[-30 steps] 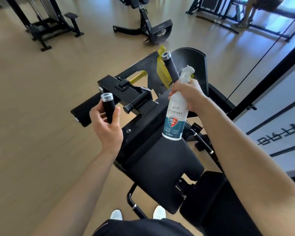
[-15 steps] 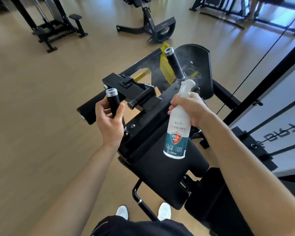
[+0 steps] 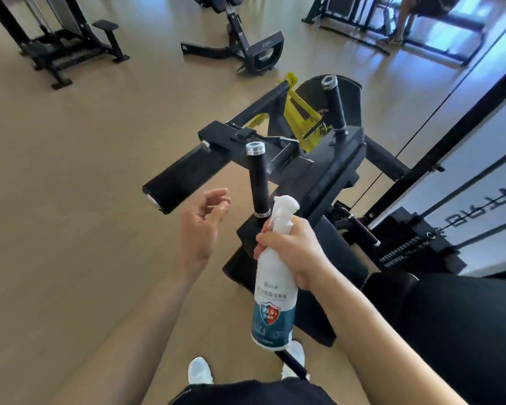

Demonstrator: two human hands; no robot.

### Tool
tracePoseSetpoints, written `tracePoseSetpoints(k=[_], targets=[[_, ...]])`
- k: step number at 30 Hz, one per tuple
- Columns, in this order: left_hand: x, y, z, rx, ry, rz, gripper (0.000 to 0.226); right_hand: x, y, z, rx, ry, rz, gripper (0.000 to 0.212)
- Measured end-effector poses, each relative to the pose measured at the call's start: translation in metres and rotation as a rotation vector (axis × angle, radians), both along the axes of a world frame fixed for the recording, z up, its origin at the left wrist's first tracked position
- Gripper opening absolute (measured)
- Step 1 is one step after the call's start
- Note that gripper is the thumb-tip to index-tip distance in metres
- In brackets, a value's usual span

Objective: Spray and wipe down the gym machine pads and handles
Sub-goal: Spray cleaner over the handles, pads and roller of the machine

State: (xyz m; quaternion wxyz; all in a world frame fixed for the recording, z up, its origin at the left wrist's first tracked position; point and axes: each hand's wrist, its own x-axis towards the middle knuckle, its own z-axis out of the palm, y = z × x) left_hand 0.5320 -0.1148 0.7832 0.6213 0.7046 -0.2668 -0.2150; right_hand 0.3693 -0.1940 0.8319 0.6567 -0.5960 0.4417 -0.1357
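here the right hand (image 3: pixel 295 252) grips the neck of the white spray bottle (image 3: pixel 275 290), fingers curled round it just under the trigger head. the bottle hangs roughly upright in front of the machine's black pad (image 3: pixel 330 171), its head just beside the lower collar of the near handle (image 3: pixel 259 182). the left hand (image 3: pixel 202 226) floats open, fingers loosely spread, near that handle but touching nothing. the far handle (image 3: pixel 335 108) stands upright past the yellow frame (image 3: pixel 300 115). a black roller pad (image 3: pixel 181 178) juts left over bare wood floor (image 3: pixel 70 200), which leaves wide room on that side. on the right the weight stack (image 3: pixel 415 249) sits close to the machine. the bottle's label shows a shield reading "99.9"; its other print is too small to read.
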Motion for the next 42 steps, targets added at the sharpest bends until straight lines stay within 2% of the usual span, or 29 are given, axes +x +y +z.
tracePoseSetpoints(k=[3, 5, 9, 14, 17, 19, 21, 23, 26, 28, 30, 32, 35, 38, 40, 42], targets=[[0.012, 0.027, -0.010, 0.015, 0.074, -0.075, 0.018, 0.018, 0.033, -0.005, -0.081, -0.037, -0.214, 0.012], [0.020, 0.043, -0.020, 0.033, 0.118, -0.170, 0.018, 0.031, 0.053, -0.009, -0.123, -0.059, -0.313, 0.021], [0.037, 0.074, -0.030, 0.014, 0.233, -0.355, 0.019, 0.059, 0.089, -0.021, -0.185, -0.056, -0.401, 0.025], [0.065, 0.110, -0.024, -0.077, 0.269, -0.524, 0.053, 0.099, 0.126, -0.041, -0.266, 0.067, -0.168, 0.037], [0.084, 0.121, -0.019, -0.031, 0.239, -0.566, 0.063, 0.132, 0.141, -0.057, -0.329, 0.148, 0.042, 0.051], [0.096, 0.126, -0.022, 0.032, 0.184, -0.507, 0.053, 0.154, 0.147, -0.067, -0.382, 0.190, 0.120, 0.042], [0.112, 0.131, -0.027, 0.065, 0.134, -0.408, 0.043, 0.175, 0.147, -0.074, -0.403, 0.196, 0.189, 0.045], [0.132, 0.133, -0.033, 0.067, 0.112, -0.328, 0.039, 0.196, 0.143, -0.080, -0.355, 0.193, 0.271, 0.062], [0.167, 0.127, -0.041, 0.071, 0.102, -0.238, 0.030, 0.224, 0.130, -0.095, -0.191, 0.076, 0.325, 0.097], [0.192, 0.118, -0.045, 0.047, 0.140, -0.158, 0.015, 0.240, 0.119, -0.111, -0.142, 0.016, 0.390, 0.110], [0.223, 0.103, -0.050, 0.028, 0.194, -0.072, 0.019, 0.259, 0.108, -0.129, -0.054, 0.024, 0.447, 0.117], [0.259, 0.082, -0.058, 0.053, 0.243, 0.012, 0.027, 0.284, 0.100, -0.144, 0.037, 0.038, 0.473, 0.110], [0.315, 0.047, -0.068, 0.072, 0.434, 0.120, 0.020, 0.326, 0.085, -0.160, 0.070, 0.059, 0.456, 0.083], [0.358, 0.016, -0.079, 0.112, 0.561, 0.157, 0.018, 0.358, 0.060, -0.173, 0.083, 0.119, 0.404, 0.071], [0.375, -0.003, -0.090, 0.168, 0.590, 0.155, 0.014, 0.375, 0.043, -0.182, 0.099, 0.160, 0.373, 0.063], [0.384, -0.018, -0.104, 0.311, 0.532, 0.116, 0.017, 0.388, 0.032, -0.190, 0.133, 0.211, 0.330, 0.060]])
